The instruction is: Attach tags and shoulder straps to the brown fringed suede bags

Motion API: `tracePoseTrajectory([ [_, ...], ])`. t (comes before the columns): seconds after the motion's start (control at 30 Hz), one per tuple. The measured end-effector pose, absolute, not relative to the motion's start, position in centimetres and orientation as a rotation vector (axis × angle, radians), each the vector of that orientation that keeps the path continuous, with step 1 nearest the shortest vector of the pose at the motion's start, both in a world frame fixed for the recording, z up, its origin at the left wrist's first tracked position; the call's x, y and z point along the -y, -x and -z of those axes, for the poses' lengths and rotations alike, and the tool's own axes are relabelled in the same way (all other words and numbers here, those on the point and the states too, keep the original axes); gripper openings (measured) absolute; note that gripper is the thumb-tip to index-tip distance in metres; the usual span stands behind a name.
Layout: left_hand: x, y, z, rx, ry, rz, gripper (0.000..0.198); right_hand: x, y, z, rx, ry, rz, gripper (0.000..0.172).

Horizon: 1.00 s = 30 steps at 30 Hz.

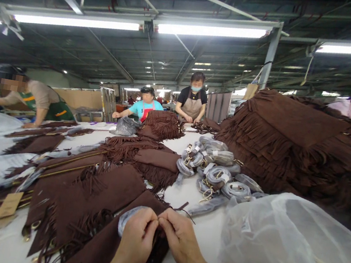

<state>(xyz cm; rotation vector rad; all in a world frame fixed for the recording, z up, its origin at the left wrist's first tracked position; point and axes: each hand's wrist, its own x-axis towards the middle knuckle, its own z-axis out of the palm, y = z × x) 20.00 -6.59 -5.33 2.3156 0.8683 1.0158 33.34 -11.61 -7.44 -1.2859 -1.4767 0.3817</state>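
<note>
Both my hands meet thumb to thumb over the edge of a brown fringed bag (pixel 98 249) near the front of the table. My left hand (pixel 139 235) is closed in a pinch, and my right hand (pixel 180 235) pinches beside it, touching it. Whatever lies between the fingertips is too small or hidden to name. A plastic-wrapped roll (pixel 126 220) shows just behind my left hand, on the bag. Another brown fringed piece (pixel 83 201) lies flat to the left.
Coiled, wrapped straps (pixel 218 174) with metal clasps lie right of centre. Behind them rises a tall pile of brown fringed bags (pixel 279 135). A translucent plastic bag (pixel 290 249) fills the right front. A cardboard tag (pixel 10 204) lies left. Several co-workers, one in an apron (pixel 190 107), stand around the table.
</note>
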Motion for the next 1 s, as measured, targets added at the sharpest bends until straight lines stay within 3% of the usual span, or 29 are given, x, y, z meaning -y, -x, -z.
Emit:
tracePoseTrajectory([
  [0.1,5.3,-18.6,4.4,-0.753,-2.344,-0.870,0.010,11.6,-34.1,7.0,1.488,1.282,-0.462,0.027],
  [0.13,4.6,-17.9,4.1,-0.729,-2.366,-0.809,0.015,11.6,-34.4,6.8,1.468,1.291,-0.463,0.026],
  [0.2,3.4,-16.3,3.7,-0.739,-2.419,-0.655,0.055,11.6,-35.1,6.5,1.417,1.310,-0.394,0.025],
  [0.27,2.2,-15.0,3.7,-0.778,-2.468,-0.460,0.070,11.6,-35.6,6.2,1.373,1.320,-0.303,0.025],
  [0.37,1.6,-14.1,3.8,-0.822,-2.537,-0.326,0.064,11.6,-35.6,6.1,1.357,1.322,-0.300,0.026],
  [0.53,3.4,-15.1,1.9,-0.807,-2.717,-0.597,0.070,12.2,-34.7,5.6,1.349,1.227,-0.482,0.031],
  [0.7,6.7,-17.1,-1.9,-0.474,-2.920,-0.669,0.059,13.0,-35.5,4.7,1.439,1.054,-0.750,0.053],
  [0.77,7.8,-17.4,-2.1,-0.455,-2.943,-0.598,0.069,12.9,-36.0,4.6,1.448,1.009,-0.862,0.045],
  [0.9,9.7,-16.1,0.6,-0.859,-2.826,-0.449,0.114,12.4,-36.8,4.7,1.112,1.031,-0.938,0.040],
  [0.93,10.0,-15.4,1.5,-0.965,-2.800,-0.351,0.112,12.2,-36.9,4.7,0.998,1.024,-0.958,0.043],
  [1.0,10.3,-14.1,2.6,-1.150,-2.773,-0.090,0.076,12.0,-37.2,4.8,0.822,0.993,-1.015,0.047],
])
